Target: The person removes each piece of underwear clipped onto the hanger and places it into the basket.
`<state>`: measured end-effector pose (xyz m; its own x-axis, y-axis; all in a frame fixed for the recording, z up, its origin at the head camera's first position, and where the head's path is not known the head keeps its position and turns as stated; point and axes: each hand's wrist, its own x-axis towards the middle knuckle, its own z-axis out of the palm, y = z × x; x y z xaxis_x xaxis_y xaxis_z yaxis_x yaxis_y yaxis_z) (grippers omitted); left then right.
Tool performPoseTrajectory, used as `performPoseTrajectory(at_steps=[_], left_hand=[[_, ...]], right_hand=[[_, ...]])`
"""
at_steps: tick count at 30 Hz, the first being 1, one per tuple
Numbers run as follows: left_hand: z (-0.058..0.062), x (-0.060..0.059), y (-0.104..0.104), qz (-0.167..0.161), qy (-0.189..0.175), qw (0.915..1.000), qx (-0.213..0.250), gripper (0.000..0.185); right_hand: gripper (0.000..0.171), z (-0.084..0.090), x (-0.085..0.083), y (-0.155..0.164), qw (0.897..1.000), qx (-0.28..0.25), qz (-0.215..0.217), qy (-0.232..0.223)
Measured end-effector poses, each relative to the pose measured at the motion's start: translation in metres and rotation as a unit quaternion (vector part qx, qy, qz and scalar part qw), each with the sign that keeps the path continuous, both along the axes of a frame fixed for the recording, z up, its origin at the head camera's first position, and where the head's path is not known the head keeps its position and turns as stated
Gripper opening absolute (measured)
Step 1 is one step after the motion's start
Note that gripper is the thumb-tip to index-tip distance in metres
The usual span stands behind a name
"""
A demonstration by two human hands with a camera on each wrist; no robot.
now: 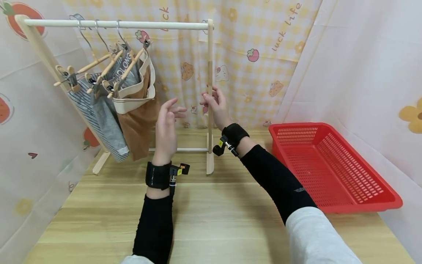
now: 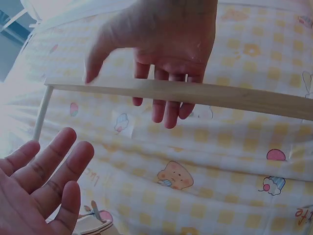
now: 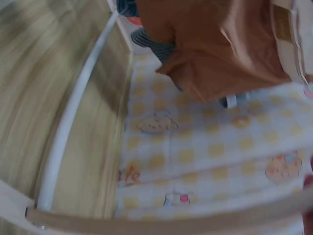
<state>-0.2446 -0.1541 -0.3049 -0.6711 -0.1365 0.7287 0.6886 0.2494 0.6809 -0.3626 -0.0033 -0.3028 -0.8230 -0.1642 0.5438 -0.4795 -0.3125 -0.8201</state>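
My right hand [image 1: 214, 104] is raised beside the rack's right wooden post [image 1: 210, 66]. In the left wrist view the right hand [image 2: 161, 49] has its thumb spread and its fingers [image 2: 168, 110] hanging fairly straight behind the post [image 2: 244, 95]; whether they touch it is unclear. To the left of it, my left hand [image 1: 166, 124] is held up in the air with fingers spread and holds nothing; the left hand [image 2: 39, 181] also fills that view's lower left corner. Brown shorts [image 1: 138, 124] hang nearest the left hand.
A white top rod [image 1: 132, 24] carries three wooden clip hangers [image 1: 99, 62] with a striped garment [image 1: 85, 106], a grey one [image 1: 108, 121] and the brown shorts [image 3: 220, 54]. A red mesh basket [image 1: 298, 125] sits at the right on the wooden table [image 1: 214, 220]. Patterned curtains surround the table.
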Motion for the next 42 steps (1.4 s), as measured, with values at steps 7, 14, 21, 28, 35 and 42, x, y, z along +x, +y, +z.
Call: performPoseTrajectory(at_steps=[7, 14, 21, 28, 35, 42], left_hand=[[-0.002, 0.006, -0.002, 0.018, 0.023, 0.9996, 0.004, 0.088], [0.005, 0.019, -0.011, 0.028, 0.047, 0.9982, 0.024, 0.085], [0.005, 0.029, -0.017, 0.025, 0.068, 0.9957, 0.058, 0.077], [0.007, 0.026, -0.024, 0.039, 0.089, 0.9924, 0.074, 0.068], [0.004, 0.024, -0.022, 0.040, 0.090, 0.9923, 0.075, 0.067], [0.005, 0.024, -0.025, 0.033, 0.114, 0.9870, 0.108, 0.067]], right_hand=[[0.032, 0.007, -0.009, -0.017, 0.992, 0.019, -0.124, -0.009], [0.032, 0.019, -0.019, -0.025, 0.987, 0.035, -0.155, -0.024], [0.035, 0.011, -0.021, -0.029, 0.984, 0.025, -0.174, -0.039], [0.038, 0.012, -0.025, -0.034, 0.982, 0.013, -0.188, -0.007], [0.036, 0.007, -0.026, -0.032, 0.978, 0.020, -0.208, -0.004], [0.037, 0.010, -0.025, -0.034, 0.978, 0.024, -0.208, 0.000]])
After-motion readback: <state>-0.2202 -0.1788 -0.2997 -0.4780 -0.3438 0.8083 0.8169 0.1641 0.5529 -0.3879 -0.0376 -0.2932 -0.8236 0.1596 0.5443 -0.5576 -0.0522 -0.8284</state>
